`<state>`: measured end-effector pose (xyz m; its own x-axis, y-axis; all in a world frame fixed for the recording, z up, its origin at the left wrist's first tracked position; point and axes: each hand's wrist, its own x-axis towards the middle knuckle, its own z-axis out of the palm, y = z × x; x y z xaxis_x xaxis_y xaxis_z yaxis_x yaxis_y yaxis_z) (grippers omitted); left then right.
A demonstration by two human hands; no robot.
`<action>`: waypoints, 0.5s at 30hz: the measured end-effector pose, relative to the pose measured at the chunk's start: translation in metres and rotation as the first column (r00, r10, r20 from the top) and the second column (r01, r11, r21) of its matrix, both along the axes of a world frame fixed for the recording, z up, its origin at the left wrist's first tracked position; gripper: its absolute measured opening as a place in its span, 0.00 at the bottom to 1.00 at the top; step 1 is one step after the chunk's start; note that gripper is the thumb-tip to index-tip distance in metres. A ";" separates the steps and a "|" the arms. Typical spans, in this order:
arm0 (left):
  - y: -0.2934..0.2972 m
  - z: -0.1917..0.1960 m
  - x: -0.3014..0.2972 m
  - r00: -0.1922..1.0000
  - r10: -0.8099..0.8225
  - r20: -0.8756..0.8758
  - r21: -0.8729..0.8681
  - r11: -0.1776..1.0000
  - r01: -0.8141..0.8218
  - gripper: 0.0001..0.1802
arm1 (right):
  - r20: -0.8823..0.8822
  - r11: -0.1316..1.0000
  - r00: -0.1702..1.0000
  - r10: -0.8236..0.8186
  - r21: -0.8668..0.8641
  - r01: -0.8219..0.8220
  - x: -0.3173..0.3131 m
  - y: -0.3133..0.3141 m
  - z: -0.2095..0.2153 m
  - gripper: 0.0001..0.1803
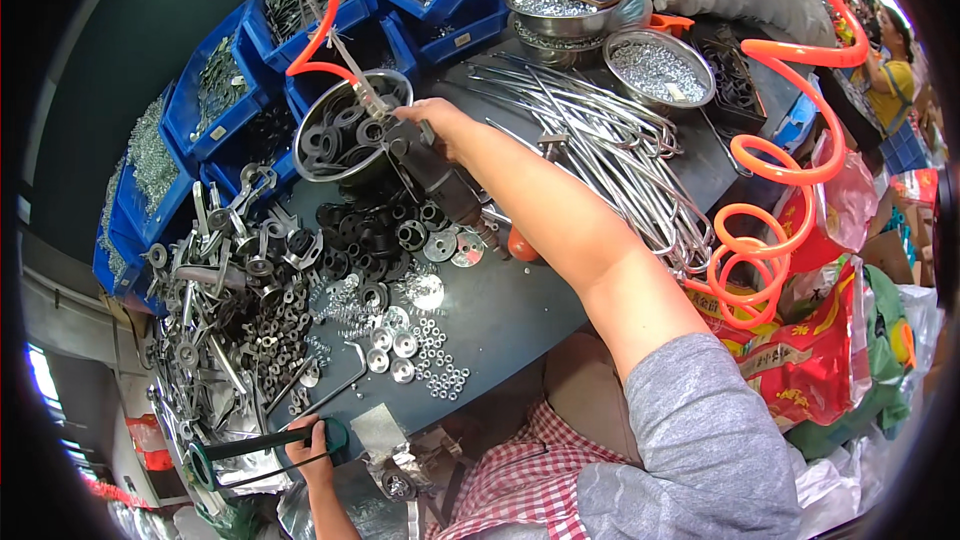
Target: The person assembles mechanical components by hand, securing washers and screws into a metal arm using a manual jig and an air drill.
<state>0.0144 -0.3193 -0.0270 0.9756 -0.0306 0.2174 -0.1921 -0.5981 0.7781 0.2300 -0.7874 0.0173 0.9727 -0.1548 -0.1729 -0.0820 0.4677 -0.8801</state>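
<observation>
My left hand (312, 443) is closed around one end of a dark green, elongated frame (203, 467) with a rounded end and a black bar along it. The frame lies at the near left, beside a heap of metal parts. My right arm reaches across the table. My right hand (440, 125) grips a black air driver (440, 180), its fingers partly hidden; an orange hose (330, 10) comes down to it from above. Just left of the driver stands a metal bowl (312, 172) of black rings. The driver's tip points down toward flat metal discs (440, 246).
Blue bins (215, 130) of small hardware line the far left. Heaped brackets (200, 340), black round parts, springs and nuts (440, 360) cover the left of the table. Bent metal rods (600, 155) and bowls of fasteners (660, 68) lie beyond my right arm. An orange coiled hose (750, 230) hangs right.
</observation>
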 end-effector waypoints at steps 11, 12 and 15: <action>-0.010 0.007 0.004 0.999 -0.012 0.037 0.055 0.998 0.010 0.05 | 0.100 -0.044 0.985 -0.142 -0.995 0.094 0.041 -0.139 -0.033 0.22; -0.010 0.007 0.003 0.998 -0.018 0.062 0.066 0.998 0.013 0.05 | 0.100 -0.043 0.986 -0.132 -0.995 0.095 0.047 -0.138 -0.038 0.22; -0.008 0.006 0.001 0.996 -0.011 0.090 0.088 0.996 0.003 0.04 | 0.039 -0.283 0.988 -0.152 -0.959 -0.006 0.065 -0.130 -0.047 0.24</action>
